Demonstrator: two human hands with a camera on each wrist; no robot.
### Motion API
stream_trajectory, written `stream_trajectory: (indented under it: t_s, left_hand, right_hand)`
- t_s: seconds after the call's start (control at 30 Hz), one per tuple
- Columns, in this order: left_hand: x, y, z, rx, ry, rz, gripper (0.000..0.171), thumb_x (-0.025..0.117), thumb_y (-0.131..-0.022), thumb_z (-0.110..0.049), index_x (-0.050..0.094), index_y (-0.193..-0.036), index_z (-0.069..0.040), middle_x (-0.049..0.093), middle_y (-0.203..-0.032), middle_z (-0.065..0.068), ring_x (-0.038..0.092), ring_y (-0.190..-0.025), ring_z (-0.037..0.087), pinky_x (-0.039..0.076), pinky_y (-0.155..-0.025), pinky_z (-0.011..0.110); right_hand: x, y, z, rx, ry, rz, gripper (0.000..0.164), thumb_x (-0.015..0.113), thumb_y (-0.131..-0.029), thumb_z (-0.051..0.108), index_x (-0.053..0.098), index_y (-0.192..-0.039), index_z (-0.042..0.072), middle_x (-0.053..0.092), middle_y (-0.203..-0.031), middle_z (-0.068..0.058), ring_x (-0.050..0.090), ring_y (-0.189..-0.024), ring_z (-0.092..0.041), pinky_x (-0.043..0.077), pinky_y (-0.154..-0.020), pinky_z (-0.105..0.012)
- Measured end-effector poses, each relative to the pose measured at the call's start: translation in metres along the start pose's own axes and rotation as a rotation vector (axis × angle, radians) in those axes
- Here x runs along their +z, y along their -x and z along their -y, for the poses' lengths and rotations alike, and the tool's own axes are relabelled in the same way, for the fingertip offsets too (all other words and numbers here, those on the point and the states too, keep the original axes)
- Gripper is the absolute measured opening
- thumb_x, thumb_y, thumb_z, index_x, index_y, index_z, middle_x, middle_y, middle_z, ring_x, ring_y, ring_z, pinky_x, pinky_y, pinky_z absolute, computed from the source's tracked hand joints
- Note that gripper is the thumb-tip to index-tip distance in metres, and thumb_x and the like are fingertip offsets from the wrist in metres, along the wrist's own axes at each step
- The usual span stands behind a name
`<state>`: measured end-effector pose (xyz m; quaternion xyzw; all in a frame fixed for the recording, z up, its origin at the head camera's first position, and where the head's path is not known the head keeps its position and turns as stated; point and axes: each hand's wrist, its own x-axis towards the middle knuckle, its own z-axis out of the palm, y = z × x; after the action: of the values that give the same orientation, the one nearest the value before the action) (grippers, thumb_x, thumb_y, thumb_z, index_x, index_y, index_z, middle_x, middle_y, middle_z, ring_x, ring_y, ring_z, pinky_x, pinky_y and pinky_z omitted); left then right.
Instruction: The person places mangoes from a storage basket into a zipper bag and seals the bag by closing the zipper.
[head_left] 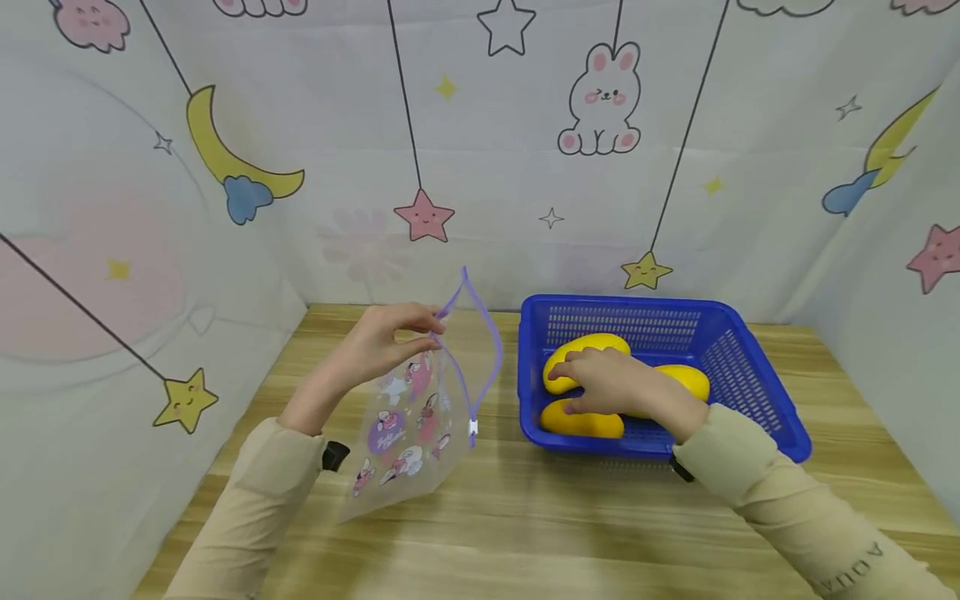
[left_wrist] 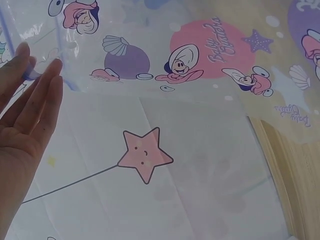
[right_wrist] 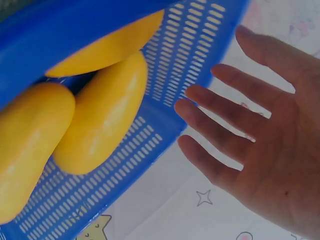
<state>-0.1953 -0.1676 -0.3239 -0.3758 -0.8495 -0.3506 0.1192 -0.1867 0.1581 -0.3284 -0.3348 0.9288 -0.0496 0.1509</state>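
The left hand [head_left: 386, 337] pinches the near-left edge of a clear zip bag [head_left: 405, 425] between thumb and fingers, close to the purple zip strip [head_left: 495, 333]. The bag's mouth gapes toward the basket, and a white slider [head_left: 473, 427] sits at the lower end of the strip. Cartoon oysters, shells and starfish decorate the plastic (the lettering reads "Baby Oysters").

To the right of the bag, just apart from it, a blue plastic basket [head_left: 765, 400] with slotted walls stands on the wood-grain table [head_left: 450, 550]. Three glossy yellow mangoes lie inside: a rear mango [head_left: 592, 343], a front mango [head_left: 581, 421] and a right-hand mango [head_left: 686, 382], partly hidden by the wrist. The right hand [head_left: 611, 383] is over them with its fingers spread and loosely bent, gripping nothing; the right wrist view shows it apart from the fruit.

Both arms wear cream sleeves [head_left: 255, 492], and a white cloth [head_left: 510, 142] printed with stars, moons and a rabbit hangs behind.
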Motion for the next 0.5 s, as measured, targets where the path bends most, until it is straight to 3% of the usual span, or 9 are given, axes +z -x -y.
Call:
stream_trajectory:
  t_s: [0.13,0.37,0.5]
  left_hand:
    - [-0.001,-0.002,-0.002,-0.018,0.0,0.007,0.016,0.073,-0.082,-0.003,0.07,-0.097,-0.005,0.072,-0.105,0.013,0.071,-0.096,0.027,0.058,-0.085,0.039]
    - [-0.001,-0.005,-0.004,-0.027,-0.007,0.028,0.015,0.072,-0.083,-0.004,0.07,-0.098,-0.005,0.071,-0.109,0.013,0.07,-0.098,0.026,0.058,-0.087,0.039]
    - [0.0,-0.008,-0.005,-0.027,-0.02,0.03,0.015,0.072,-0.083,-0.005,0.07,-0.098,-0.006,0.072,-0.108,0.011,0.07,-0.097,0.025,0.058,-0.087,0.037]
  right_hand:
    - [0.0,-0.006,-0.008,-0.007,0.008,0.118,0.048,0.068,-0.09,0.026,0.056,-0.134,0.011,0.051,-0.143,-0.016,0.045,-0.132,-0.038,0.038,-0.108,-0.06]
    - [0.009,-0.018,-0.017,0.014,0.012,0.224,0.054,0.072,-0.086,0.021,0.054,-0.136,0.009,0.051,-0.143,-0.016,0.051,-0.127,-0.033,0.04,-0.11,-0.052]
    - [0.018,-0.025,-0.018,0.057,-0.007,0.269,0.061,0.073,-0.085,0.021,0.049,-0.14,0.011,0.047,-0.146,-0.015,0.045,-0.134,-0.032,0.034,-0.114,-0.051]
